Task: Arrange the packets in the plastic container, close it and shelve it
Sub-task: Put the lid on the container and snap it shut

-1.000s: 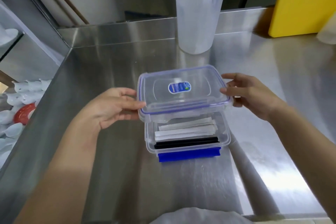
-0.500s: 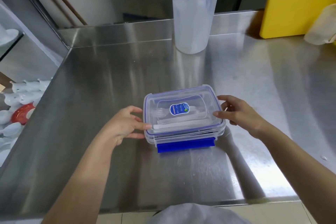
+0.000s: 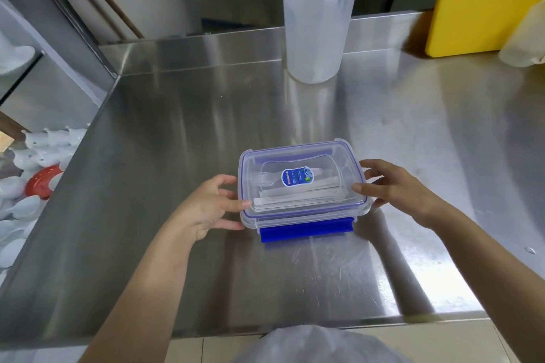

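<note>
A clear plastic container (image 3: 303, 216) with a blue seal stands on the steel table (image 3: 206, 132). Its clear lid (image 3: 324, 162), with a blue sticker in the middle, lies flat on top. Pale packets (image 3: 298, 194) show through the lid. A blue clip flap (image 3: 305, 230) sticks out at the near side, unlatched. My left hand (image 3: 211, 206) grips the container's left edge, thumb on the lid's corner. My right hand (image 3: 395, 188) holds the right edge with its fingertips on the lid rim.
A tall translucent jug (image 3: 318, 18) stands at the back of the table. A yellow board (image 3: 483, 0) leans at the back right beside a crumpled bag (image 3: 525, 38). White and red crockery (image 3: 32, 174) lies below the table's left edge.
The lid came down from above the open container and now sits flat on it. Both hands followed it down and stay on its sides.
</note>
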A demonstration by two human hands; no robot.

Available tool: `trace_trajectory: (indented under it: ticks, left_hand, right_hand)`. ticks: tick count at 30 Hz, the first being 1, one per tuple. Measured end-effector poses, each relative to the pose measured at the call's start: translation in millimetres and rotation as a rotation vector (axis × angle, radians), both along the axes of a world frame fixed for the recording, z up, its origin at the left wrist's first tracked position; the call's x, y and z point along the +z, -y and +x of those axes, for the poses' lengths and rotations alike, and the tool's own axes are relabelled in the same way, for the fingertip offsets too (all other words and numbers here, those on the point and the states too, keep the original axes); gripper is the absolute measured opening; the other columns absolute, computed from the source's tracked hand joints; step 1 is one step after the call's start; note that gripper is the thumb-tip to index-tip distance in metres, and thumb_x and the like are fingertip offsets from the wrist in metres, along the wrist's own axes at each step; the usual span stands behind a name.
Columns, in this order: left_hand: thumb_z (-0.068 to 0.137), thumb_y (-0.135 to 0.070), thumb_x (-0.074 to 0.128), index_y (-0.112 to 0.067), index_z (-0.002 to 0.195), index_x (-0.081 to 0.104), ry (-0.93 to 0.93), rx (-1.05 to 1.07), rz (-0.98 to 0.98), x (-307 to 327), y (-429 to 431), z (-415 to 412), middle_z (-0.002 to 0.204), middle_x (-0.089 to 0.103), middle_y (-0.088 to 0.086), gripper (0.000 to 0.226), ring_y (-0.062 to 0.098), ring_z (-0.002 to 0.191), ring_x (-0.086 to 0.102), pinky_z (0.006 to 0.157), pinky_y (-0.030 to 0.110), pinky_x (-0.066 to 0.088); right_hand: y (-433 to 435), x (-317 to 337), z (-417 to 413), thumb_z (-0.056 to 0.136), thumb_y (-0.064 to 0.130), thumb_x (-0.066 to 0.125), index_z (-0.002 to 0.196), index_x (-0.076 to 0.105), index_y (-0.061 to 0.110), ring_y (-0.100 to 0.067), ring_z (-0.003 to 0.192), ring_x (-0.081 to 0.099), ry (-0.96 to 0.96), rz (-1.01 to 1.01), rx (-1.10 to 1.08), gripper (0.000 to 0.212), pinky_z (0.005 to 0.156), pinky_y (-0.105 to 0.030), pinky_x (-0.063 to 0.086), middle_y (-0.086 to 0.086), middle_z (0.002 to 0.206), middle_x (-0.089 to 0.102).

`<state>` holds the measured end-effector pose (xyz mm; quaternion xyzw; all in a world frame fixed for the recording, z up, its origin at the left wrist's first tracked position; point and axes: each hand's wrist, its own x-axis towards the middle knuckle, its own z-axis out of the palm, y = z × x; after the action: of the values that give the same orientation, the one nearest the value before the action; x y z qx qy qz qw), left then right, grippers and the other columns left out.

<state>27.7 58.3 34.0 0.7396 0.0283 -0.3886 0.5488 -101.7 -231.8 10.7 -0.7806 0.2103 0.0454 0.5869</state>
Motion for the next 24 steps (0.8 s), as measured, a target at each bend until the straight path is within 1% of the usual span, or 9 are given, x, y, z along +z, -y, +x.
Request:
trace_trajectory:
  ticks: [3,6,8,11,14,17,19,21,24]
  left_hand:
    - [0.077,0.004,0.070,-0.016,0.114,0.050,-0.023,0.010,-0.048,-3,-1,-1,0.114,0.054,0.018,0.046,0.029,0.093,0.064,0.059,0.039,0.060]
    - [0.077,0.001,0.070,-0.023,0.100,0.054,-0.030,0.028,-0.085,-6,-3,-3,0.112,0.055,0.017,0.037,0.026,0.092,0.064,0.056,0.035,0.060]
    - [0.077,0.001,0.070,-0.022,0.102,0.054,-0.025,0.041,-0.093,-9,-4,-4,0.112,0.054,0.017,0.038,0.026,0.096,0.063,0.061,0.037,0.059]
    - [0.076,0.004,0.070,-0.018,0.115,0.050,-0.021,0.082,-0.102,-12,-4,-2,0.112,0.055,0.016,0.048,0.027,0.098,0.062,0.073,0.039,0.055]
    - [0.074,0.008,0.070,-0.017,0.119,0.050,-0.005,0.064,-0.092,-14,-4,-3,0.105,0.058,0.012,0.056,0.023,0.092,0.064,0.074,0.037,0.054]
    - [0.074,0.009,0.070,-0.020,0.123,0.046,0.019,0.075,-0.087,-16,-4,-5,0.106,0.056,0.011,0.062,0.022,0.093,0.063,0.073,0.035,0.052]
    - [0.074,0.010,0.070,-0.022,0.126,0.042,0.014,0.094,-0.095,-18,-4,-5,0.107,0.055,0.011,0.067,0.024,0.095,0.062,0.072,0.035,0.052]
    - [0.074,0.010,0.070,-0.016,0.127,0.042,0.006,0.096,-0.090,-19,-4,-3,0.105,0.057,0.010,0.065,0.024,0.093,0.063,0.071,0.036,0.053]
    - [0.074,0.008,0.070,-0.011,0.125,0.046,0.025,0.102,-0.073,-19,-6,2,0.103,0.062,0.009,0.059,0.023,0.090,0.065,0.069,0.035,0.053]
  right_hand:
    - [1,-1,-3,0.083,0.020,0.066,0.111,0.056,0.025,-0.016,0.076,0.071,0.007,0.119,0.025,0.030,0.056,-0.021,0.057,-0.002,0.092,0.071]
    - [0,-3,-5,0.081,0.016,0.067,0.106,0.060,0.024,-0.016,0.074,0.073,0.052,0.227,0.001,0.027,0.056,-0.020,0.057,0.002,0.083,0.076]
    - [0,-3,-5,0.075,0.021,0.069,0.102,0.061,0.025,-0.017,0.076,0.073,0.065,0.268,0.002,0.029,0.058,-0.021,0.058,0.003,0.084,0.077]
    - [1,-2,-5,0.067,0.026,0.071,0.100,0.063,0.027,-0.019,0.080,0.073,0.078,0.310,0.018,0.034,0.060,-0.020,0.058,0.003,0.086,0.077]
    - [2,-3,-6,0.067,0.024,0.072,0.099,0.063,0.029,-0.017,0.081,0.072,0.087,0.303,0.036,0.034,0.061,-0.020,0.058,0.005,0.086,0.076]
    - [2,-6,-6,0.075,0.015,0.070,0.099,0.061,0.031,-0.015,0.080,0.072,0.087,0.288,0.022,0.030,0.059,-0.021,0.058,0.007,0.083,0.076]
    - [2,-7,-6,0.079,0.010,0.068,0.102,0.061,0.028,-0.017,0.077,0.073,0.073,0.285,0.023,0.031,0.057,-0.022,0.058,0.004,0.083,0.076]
    - [3,-7,-5,0.079,0.009,0.069,0.111,0.058,0.021,-0.017,0.075,0.072,0.039,0.260,0.013,0.036,0.056,-0.023,0.058,-0.002,0.087,0.073]
    - [3,-6,-2,0.078,0.016,0.071,0.116,0.050,0.019,-0.018,0.071,0.068,-0.024,0.171,-0.013,0.044,0.055,-0.026,0.055,-0.011,0.092,0.067]
